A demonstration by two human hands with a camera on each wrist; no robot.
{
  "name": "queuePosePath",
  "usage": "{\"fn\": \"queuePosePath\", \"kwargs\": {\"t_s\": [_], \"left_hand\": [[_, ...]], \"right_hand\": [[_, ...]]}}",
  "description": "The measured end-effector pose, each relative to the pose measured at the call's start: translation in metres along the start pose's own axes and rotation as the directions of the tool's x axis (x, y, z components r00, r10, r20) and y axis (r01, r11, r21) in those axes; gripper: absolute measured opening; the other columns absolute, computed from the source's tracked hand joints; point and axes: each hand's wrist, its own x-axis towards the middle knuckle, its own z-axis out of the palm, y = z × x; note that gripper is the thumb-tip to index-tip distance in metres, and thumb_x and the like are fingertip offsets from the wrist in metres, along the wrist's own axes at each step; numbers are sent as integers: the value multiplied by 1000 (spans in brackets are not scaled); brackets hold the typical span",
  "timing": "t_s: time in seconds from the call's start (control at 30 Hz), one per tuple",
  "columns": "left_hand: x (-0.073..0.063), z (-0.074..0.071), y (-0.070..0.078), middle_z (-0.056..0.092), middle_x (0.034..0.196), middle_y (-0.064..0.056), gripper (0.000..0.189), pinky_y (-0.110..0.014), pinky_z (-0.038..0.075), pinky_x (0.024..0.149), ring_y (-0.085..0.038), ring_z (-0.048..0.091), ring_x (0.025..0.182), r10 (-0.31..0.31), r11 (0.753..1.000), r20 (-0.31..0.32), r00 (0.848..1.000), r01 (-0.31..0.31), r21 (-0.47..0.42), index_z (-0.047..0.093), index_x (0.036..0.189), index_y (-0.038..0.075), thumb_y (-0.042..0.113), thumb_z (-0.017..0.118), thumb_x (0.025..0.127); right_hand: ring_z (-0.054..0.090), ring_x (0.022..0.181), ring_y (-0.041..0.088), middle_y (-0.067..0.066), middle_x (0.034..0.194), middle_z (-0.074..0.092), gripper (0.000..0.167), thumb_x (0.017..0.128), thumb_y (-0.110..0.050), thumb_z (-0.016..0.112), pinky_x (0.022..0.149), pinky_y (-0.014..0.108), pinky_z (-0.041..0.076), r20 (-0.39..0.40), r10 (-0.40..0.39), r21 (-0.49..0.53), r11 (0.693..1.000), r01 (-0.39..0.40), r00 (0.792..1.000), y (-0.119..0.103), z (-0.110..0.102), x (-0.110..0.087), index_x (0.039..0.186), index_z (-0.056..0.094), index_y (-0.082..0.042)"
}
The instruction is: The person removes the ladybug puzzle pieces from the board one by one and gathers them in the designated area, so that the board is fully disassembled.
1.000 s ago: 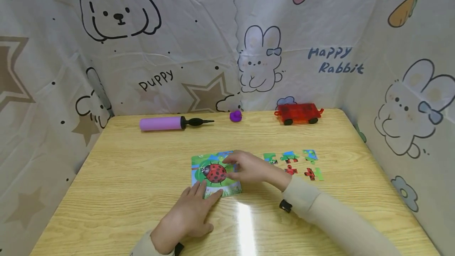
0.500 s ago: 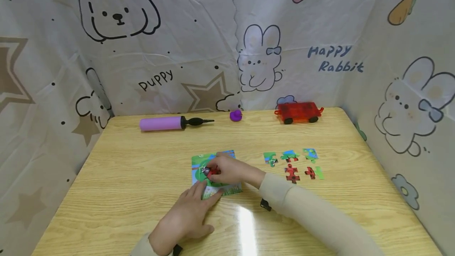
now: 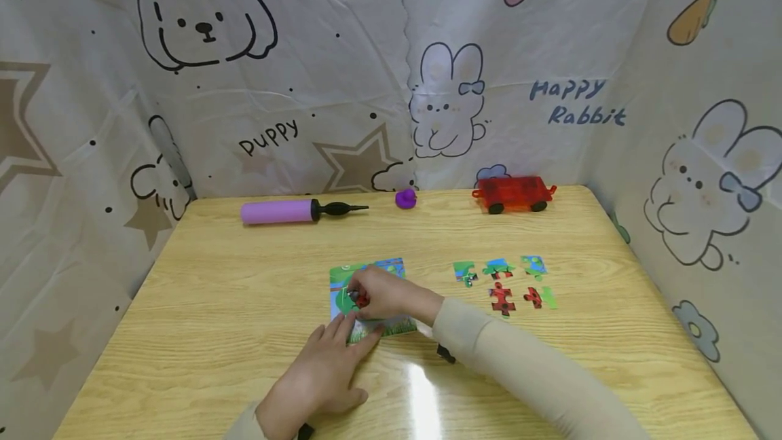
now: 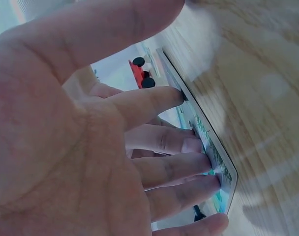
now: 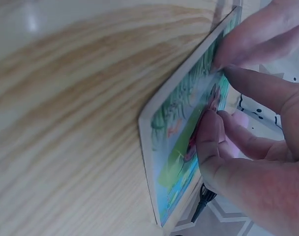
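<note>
A flat picture puzzle board (image 3: 394,267) with a red ladybug (image 3: 362,299) lies mid-table. My left hand (image 3: 330,358) rests at its lower-left part, palm down, fingers straight; in the left wrist view its fingertips are on the board by the rim (image 4: 227,172). Over the middle of the board is my right hand (image 3: 383,292), thumb and fingers bent down at the ladybug and hiding much of it. In the right wrist view these fingertips meet the ladybug (image 5: 190,150); I cannot tell whether they pinch a piece.
Several loose jigsaw pieces (image 3: 502,297) lie to the right of the board in two rows. Along the back stand a purple hand pump (image 3: 277,212), a purple rubber duck (image 3: 405,199) and a red toy wagon (image 3: 514,193). A printed cloth (image 3: 342,73) surrounds the table.
My right hand has moved left from the board's right side onto the ladybug, uncovering a loose jigsaw piece on the right. My left hand has stayed in place.
</note>
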Motion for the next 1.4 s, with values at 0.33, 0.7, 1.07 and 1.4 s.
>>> {"fn": "queuePosePath", "kwargs": {"t_s": [0.33, 0.7, 1.07, 1.4], "left_hand": [[-1, 0, 2, 37, 164, -27, 87, -67, 37, 120, -48, 39, 151, -21, 1000, 2, 1000, 20, 12, 47, 160, 26, 47, 84, 84], [1, -3, 0, 43, 158, -22, 82, -66, 42, 117, -45, 44, 147, -1, 1000, -9, 1000, 1, 16, 54, 155, 26, 44, 86, 83], [1, -3, -3, 42, 158, -23, 80, -66, 44, 115, -46, 44, 146, -10, 1000, 22, 1000, 11, -14, 54, 154, 27, 45, 86, 83], [3, -4, -3, 43, 157, -22, 84, -65, 44, 115, -46, 43, 147, -22, 1000, 16, 1000, 22, -12, 51, 156, 30, 43, 87, 82]], "right_hand": [[49, 93, 10, 2, 95, 67, 42, 83, -12, 89, 86, 24, 45, -43, 51, 18, 999, -50, 998, -3, 1, 1, 115, 64, -4], [56, 83, 10, 4, 101, 64, 43, 88, -3, 83, 72, 20, 50, -121, 59, 141, 989, -42, 991, -5, 12, -8, 120, 54, -6], [50, 78, 5, -3, 90, 61, 15, 100, -3, 69, 69, 17, 46, -197, -93, 16, 995, 98, 976, -6, 22, -19, 98, 58, -13], [59, 86, 5, -5, 96, 66, 6, 104, -10, 66, 77, 21, 53, -274, -132, 95, 982, 163, 953, 9, 8, -32, 101, 62, -14]]}}
